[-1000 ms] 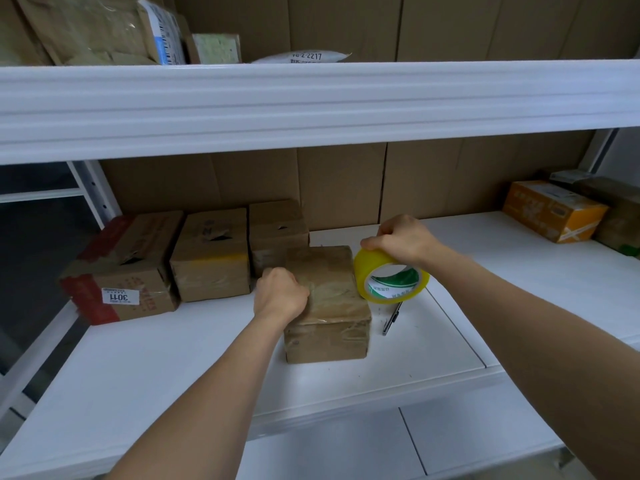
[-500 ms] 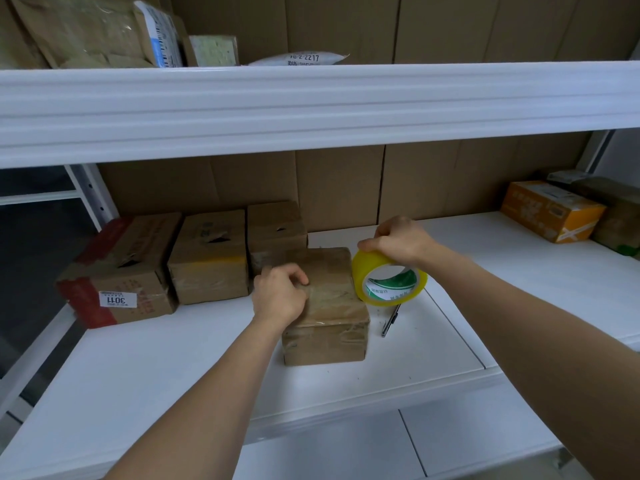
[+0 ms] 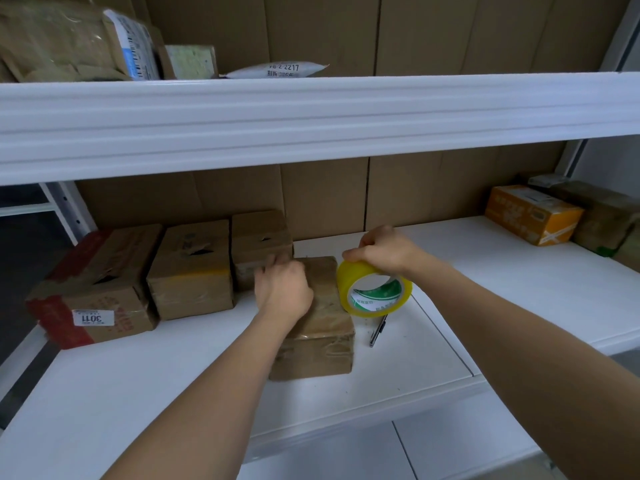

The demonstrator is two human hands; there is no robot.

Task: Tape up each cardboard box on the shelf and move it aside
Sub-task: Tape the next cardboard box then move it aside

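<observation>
Resting on the top of a small cardboard box [image 3: 317,327], the left hand [image 3: 283,289] is seen with its fingers bent over the box's far left edge; whether the edge is gripped or only pressed cannot be told. A roll of yellow tape [image 3: 374,289] is held upright by the right hand [image 3: 384,251], whose fingers and thumb are curled over the roll's upper rim, and the roll is set just beside the right side of the box, touching or nearly so. Green print is carried on a white label inside the roll's core, but it is too small to be read. A pen [image 3: 378,330] is laid on the white shelf [image 3: 485,306] just below the roll and beside the box. Beyond and to the left of the left hand, three more cardboard boxes [image 3: 194,271] are lined up side by side against the brown backing; on the leftmost, edged in red tape, a white sticker [image 3: 92,318] printed "3011" is seen upside down. Well to the right of the right hand, an orange carton [image 3: 531,214] with pale lettering that cannot be made out is set next to darker boxes. On the upper shelf [image 3: 311,116], above both hands, a white pouch [image 3: 277,70] is marked "2217", and a barcoded label is shown on a package at the far left.
</observation>
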